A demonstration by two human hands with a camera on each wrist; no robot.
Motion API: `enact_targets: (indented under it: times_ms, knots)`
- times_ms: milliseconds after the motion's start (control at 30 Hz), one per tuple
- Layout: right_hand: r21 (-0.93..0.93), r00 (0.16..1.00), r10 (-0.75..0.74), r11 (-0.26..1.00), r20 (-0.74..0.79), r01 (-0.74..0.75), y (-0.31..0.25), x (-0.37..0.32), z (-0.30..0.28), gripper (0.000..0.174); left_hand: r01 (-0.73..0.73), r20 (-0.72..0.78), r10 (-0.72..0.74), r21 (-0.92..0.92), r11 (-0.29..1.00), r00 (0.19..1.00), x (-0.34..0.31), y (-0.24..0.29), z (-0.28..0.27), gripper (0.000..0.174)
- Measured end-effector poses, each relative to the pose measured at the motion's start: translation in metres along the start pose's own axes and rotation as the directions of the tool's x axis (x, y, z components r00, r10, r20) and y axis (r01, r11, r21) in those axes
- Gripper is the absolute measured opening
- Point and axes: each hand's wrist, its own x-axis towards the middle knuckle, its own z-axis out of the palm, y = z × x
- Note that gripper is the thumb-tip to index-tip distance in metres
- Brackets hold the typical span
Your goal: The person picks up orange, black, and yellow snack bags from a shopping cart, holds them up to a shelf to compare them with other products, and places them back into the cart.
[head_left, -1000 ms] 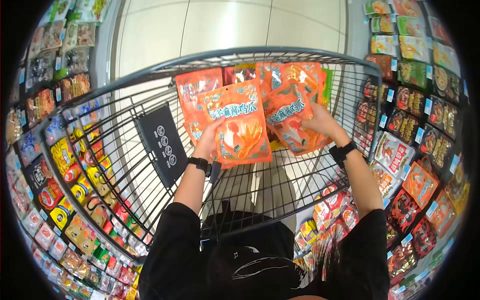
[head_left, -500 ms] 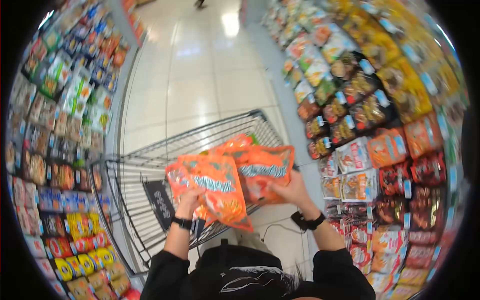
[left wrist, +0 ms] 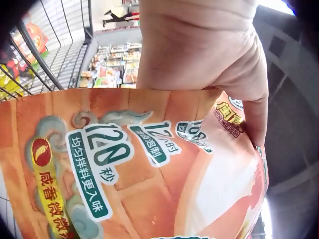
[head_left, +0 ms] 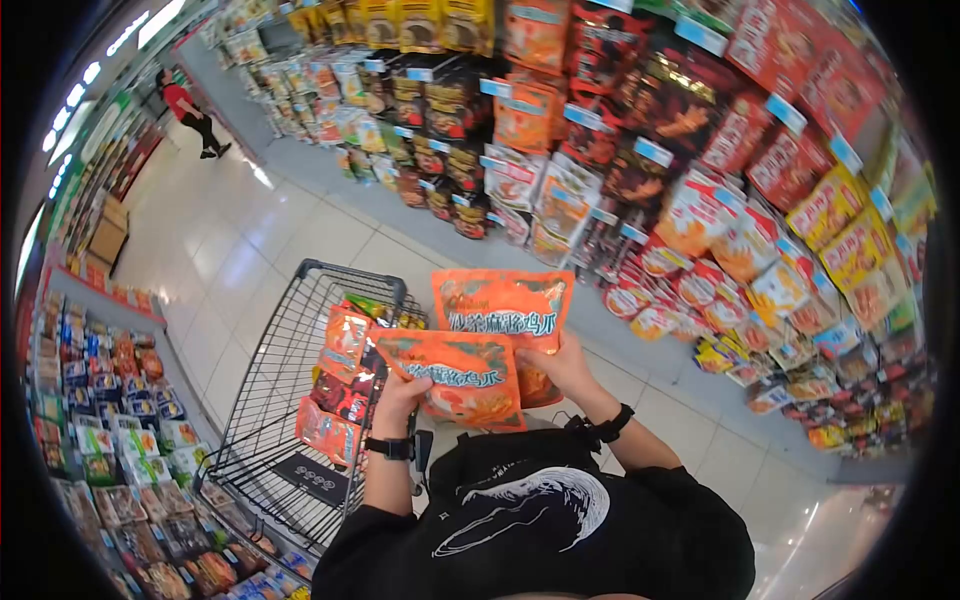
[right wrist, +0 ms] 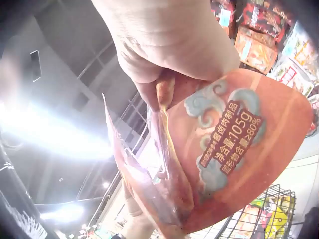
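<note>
**Packets lifted clear of the cart as the person turns to the shelves**

The shelf wall (head_left: 700,170) of hanging snack packs now fills the right of the head view. A second ago that view looked straight down into the cart (head_left: 290,400). The cart stands off to the left on the tiled floor (head_left: 300,230), with more orange packets (head_left: 345,350) lying inside. Both held packets have come up to chest height, clear of the basket, so the work seems to have moved from cart to shelf side. The left hand (head_left: 400,392) curls its fingers round the left edge of the front packet (head_left: 460,375). The right hand (head_left: 560,365) pinches the rear packet (head_left: 500,305), which overlaps just behind it.
</note>
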Motion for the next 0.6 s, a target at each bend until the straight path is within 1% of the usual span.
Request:
enact_targets:
  times_ms: [33, 67, 100, 133, 167, 233, 267, 333, 367, 433, 500, 533, 600]
  knots:
    - [0.005, 1.0, 0.002, 1.0, -0.021, -0.002, 0.002, -0.009, -0.013, 0.028, 0.017, 0.013, -0.017, 0.003, 1.0, 1.0, 0.007, -0.012, 0.001, 0.062]
    - [0.0, 0.998, 0.006, 1.0, -0.068, -0.006, 0.008, -0.016, -0.027, 0.028, 0.071, 0.049, -0.072, 0.033, 0.997, 0.996, 0.013, -0.025, 0.0, 0.062]
    - [-0.007, 0.994, 0.004, 1.0, -0.108, -0.004, 0.011, -0.02, -0.037, 0.029, 0.114, 0.083, -0.119, 0.065, 0.991, 0.989, 0.018, -0.027, 0.008, 0.062]
    - [0.111, 0.981, 0.01, 0.994, -0.193, 0.011, 0.014, -0.024, -0.041, 0.029, 0.138, 0.111, -0.142, 0.044, 0.99, 0.984, 0.02, -0.029, 0.019, 0.061]
    - [0.112, 0.982, 0.002, 0.994, -0.189, 0.02, 0.017, -0.024, -0.047, 0.029, 0.129, 0.113, -0.134, 0.048, 0.99, 0.985, 0.023, -0.031, 0.031, 0.061]
    - [0.407, 0.962, 0.105, 0.914, -0.253, 0.008, 0.022, -0.025, -0.058, 0.028, 0.143, 0.105, -0.133, -0.096, 0.985, 0.986, 0.021, -0.036, 0.046, 0.06]
    - [0.407, 0.965, 0.106, 0.913, -0.241, 0.001, 0.022, -0.024, -0.06, 0.028, 0.132, 0.089, -0.122, -0.122, 0.984, 0.989, 0.021, -0.047, 0.039, 0.059]
    - [0.406, 0.971, 0.054, 0.912, -0.233, 0.047, 0.014, -0.018, -0.061, 0.028, 0.124, 0.073, -0.115, -0.128, 0.984, 0.991, 0.016, -0.051, 0.041, 0.059]
    - [0.408, 0.973, 0.062, 0.912, -0.223, 0.036, 0.012, -0.014, -0.06, 0.028, 0.126, 0.068, -0.118, -0.132, 0.983, 0.991, 0.013, -0.054, 0.04, 0.059]
    - [0.401, 0.988, 0.076, 0.916, -0.133, -0.016, 0.007, -0.004, -0.055, 0.029, 0.152, 0.053, -0.146, -0.13, 0.98, 0.988, 0.008, -0.055, 0.032, 0.058]
    - [0.368, 0.992, 0.069, 0.93, -0.104, -0.026, 0.013, 0.006, -0.048, 0.029, 0.188, 0.046, -0.185, -0.07, 0.98, 0.982, 0.009, -0.049, 0.032, 0.057]
    - [0.341, 0.995, 0.053, 0.94, -0.081, -0.023, 0.014, 0.013, -0.044, 0.029, 0.181, 0.042, -0.178, -0.074, 0.981, 0.983, 0.011, -0.043, 0.034, 0.057]
    - [0.356, 0.995, 0.078, 0.933, -0.056, -0.053, 0.016, 0.023, -0.035, 0.031, 0.246, -0.024, -0.246, 0.001, 0.969, 0.969, 0.019, -0.029, 0.032, 0.056]
